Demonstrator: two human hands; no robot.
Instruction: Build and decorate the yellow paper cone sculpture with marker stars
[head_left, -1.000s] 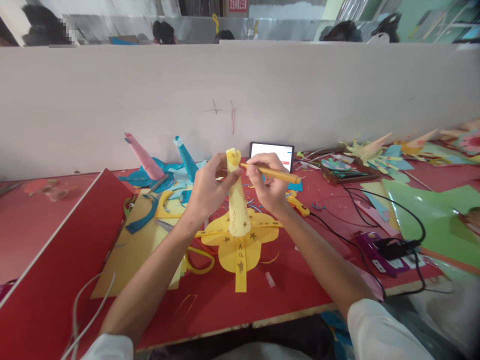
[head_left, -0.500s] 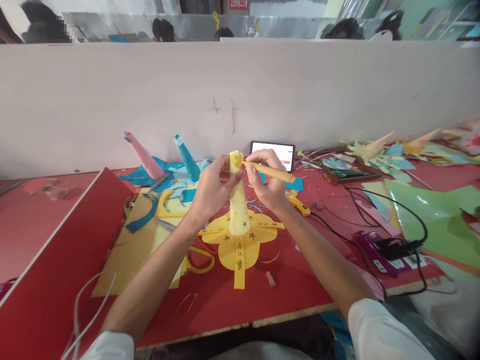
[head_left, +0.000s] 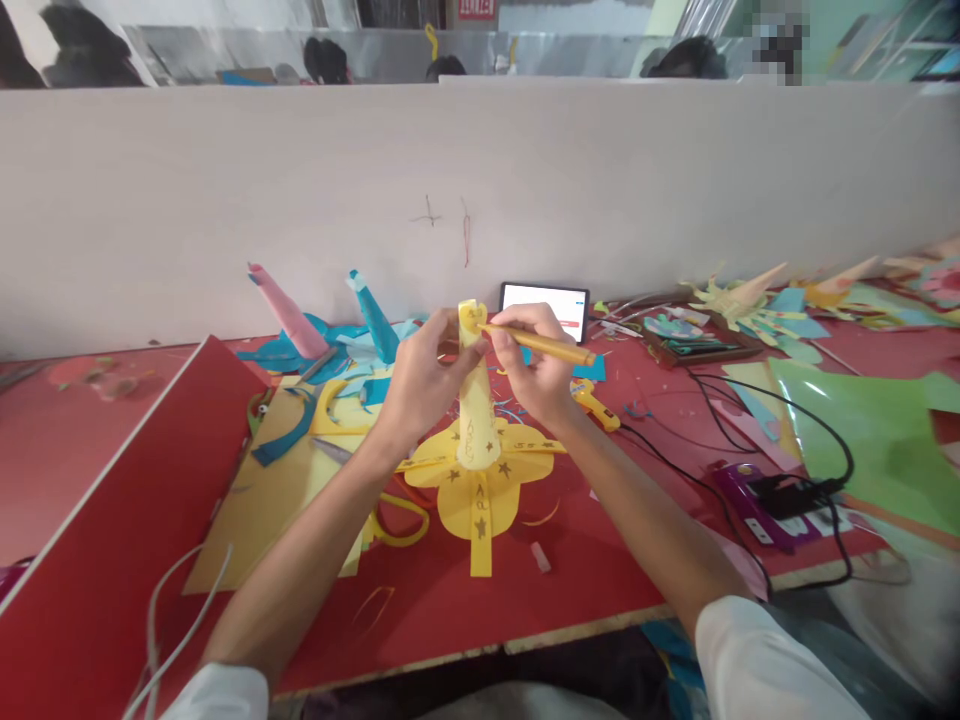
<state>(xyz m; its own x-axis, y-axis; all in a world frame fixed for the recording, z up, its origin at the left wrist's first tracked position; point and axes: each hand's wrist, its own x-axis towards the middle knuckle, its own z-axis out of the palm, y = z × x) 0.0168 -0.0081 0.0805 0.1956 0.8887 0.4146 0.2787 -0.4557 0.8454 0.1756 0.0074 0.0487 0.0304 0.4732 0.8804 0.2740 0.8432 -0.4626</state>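
A yellow paper flower (head_left: 478, 415) stands upright on the red table, a tall cone rising from flat petals and strips with drawn stars and letters. My left hand (head_left: 431, 370) is closed around the upper part of the cone, thumb across its front. Pinched in my right hand (head_left: 534, 362) is a gold-coloured pen (head_left: 551, 346), its tip at the cone's top, where small marks show. Yellow-handled scissors (head_left: 401, 520) lie by the petals on the left, partly under my left forearm.
Blue (head_left: 373, 318) and pink (head_left: 289, 315) paper cones stand at the back left. A yellow glue gun (head_left: 596, 405) with a black cable, a phone (head_left: 555, 305) and a purple power strip (head_left: 772, 510) are to the right. A red board (head_left: 142, 520) rises at left; a white partition (head_left: 637, 190) closes the back.
The pen has tilted slightly and its tip has shifted a little on the cone's top. Both hands keep nearly the same place.
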